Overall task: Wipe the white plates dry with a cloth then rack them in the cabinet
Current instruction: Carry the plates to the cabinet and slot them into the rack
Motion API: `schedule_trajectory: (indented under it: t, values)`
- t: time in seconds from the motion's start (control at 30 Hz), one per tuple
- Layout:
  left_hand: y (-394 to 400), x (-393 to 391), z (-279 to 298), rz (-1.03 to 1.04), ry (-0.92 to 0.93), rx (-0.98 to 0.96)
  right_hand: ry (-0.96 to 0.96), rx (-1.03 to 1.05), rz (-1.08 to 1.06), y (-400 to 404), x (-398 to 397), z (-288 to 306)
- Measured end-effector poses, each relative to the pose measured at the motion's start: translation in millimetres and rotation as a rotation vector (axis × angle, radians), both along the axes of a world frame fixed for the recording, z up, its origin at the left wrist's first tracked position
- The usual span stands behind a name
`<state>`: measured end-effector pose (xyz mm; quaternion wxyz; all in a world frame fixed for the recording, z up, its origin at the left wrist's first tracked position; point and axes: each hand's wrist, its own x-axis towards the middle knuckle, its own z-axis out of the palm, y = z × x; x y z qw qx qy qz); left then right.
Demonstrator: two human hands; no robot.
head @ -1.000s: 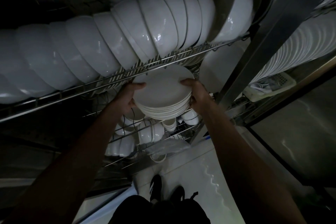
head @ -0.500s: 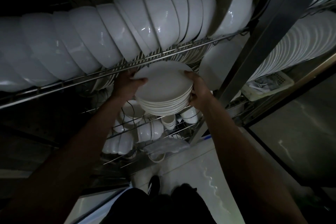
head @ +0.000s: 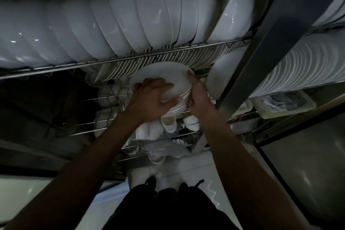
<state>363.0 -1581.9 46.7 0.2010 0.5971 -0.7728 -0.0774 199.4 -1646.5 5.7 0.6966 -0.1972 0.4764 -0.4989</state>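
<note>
The left hand (head: 149, 99) is lying over the stack of white plates (head: 168, 80), fingers curled round the top ones, at the middle rack's front edge; the right hand (head: 197, 97) is gripping its rim. Tilted, plates risk sliding off or chipping against the racked plates (head: 158, 63).

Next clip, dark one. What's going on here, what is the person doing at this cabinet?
A person is loading a stack of white plates into a wire-racked cabinet. The left hand lies over the top of the stack while the right hand grips its right edge, holding it just under the upper wire shelf, in front of a row of plates standing on edge. White bowls fill the shelf above. The stack is not yet set down.
</note>
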Motion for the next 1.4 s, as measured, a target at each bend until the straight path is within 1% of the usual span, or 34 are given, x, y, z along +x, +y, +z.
schedule_trajectory:
  t: [0.13, 0.23, 0.33, 0.4, 0.5, 0.67, 0.8, 0.93, 1.03, 1.13, 1.2, 1.3, 1.33, 1.4]
  values:
    - [1, -2, -9, -0.011, -0.107, -0.032, -0.105, 0.011, -0.068, -4, -5, -12]
    - [0, 1, -9, -0.002, -0.131, 0.002, -0.07, 0.064, -0.08, -7, -4, -18]
    - [0, 0, -5, 0.006, -0.141, -0.041, -0.054, 0.117, -0.082, -17, -1, -28]
    - [1, -1, -5, 0.02, -0.169, -0.011, -0.067, 0.136, -0.055, -17, -2, -29]
    - [0, -2, -2, 0.023, -0.201, 0.053, -0.083, 0.093, -0.019, -17, -7, -29]
    - [0, -7, 6, 0.039, -0.19, 0.143, -0.21, 0.1, 0.008, -12, -13, -31]
    - [1, -8, 2, 0.055, -0.214, 0.115, -0.272, 0.116, 0.064, -12, -18, -30]
    - [0, -6, 2, 0.047, -0.251, 0.145, -0.204, 0.073, 0.079, -7, -10, -29]
    - [-1, 11, -8, 0.044, -0.146, 0.152, -0.151, 0.028, 0.118, -4, -3, -18]
    - [0, 20, -19, 0.052, -0.093, 0.129, -0.105, 0.07, 0.093, -3, 5, -13]
    - [4, 13, -16, 0.068, -0.098, 0.095, -0.026, 0.102, 0.06, -10, 11, -34]
    - [6, 11, -15, 0.06, -0.078, 0.061, 0.033, 0.1, 0.035, -26, 18, -66]
    - [6, 14, -16, 0.051, -0.064, 0.05, 0.041, 0.097, 0.03, -27, 18, -67]
    - [6, 18, -20, 0.05, -0.028, 0.044, 0.064, 0.089, 0.004, -19, 19, -47]
